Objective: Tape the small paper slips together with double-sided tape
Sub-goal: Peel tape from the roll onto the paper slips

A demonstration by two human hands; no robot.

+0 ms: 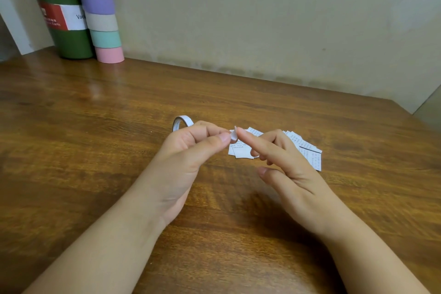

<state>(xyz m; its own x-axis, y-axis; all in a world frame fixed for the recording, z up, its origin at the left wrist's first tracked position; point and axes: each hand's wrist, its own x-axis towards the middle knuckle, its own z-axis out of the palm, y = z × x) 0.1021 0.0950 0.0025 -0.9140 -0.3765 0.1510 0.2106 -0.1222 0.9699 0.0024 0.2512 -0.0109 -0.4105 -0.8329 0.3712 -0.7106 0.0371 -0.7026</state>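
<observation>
My left hand pinches a small white piece of tape between thumb and forefinger, held just above the table. The straight forefinger of my right hand touches that piece at its tip; the thumb stays apart from it. Beneath and behind the fingers lie several small printed paper slips, fanned out and overlapping on the wooden table. A thin white roll of double-sided tape stands on edge just behind my left hand, partly hidden by it.
At the back left stand a green bottle with a red and white label and a tall stack of pastel tape rolls, both against the wall. The table's right corner is near the wall.
</observation>
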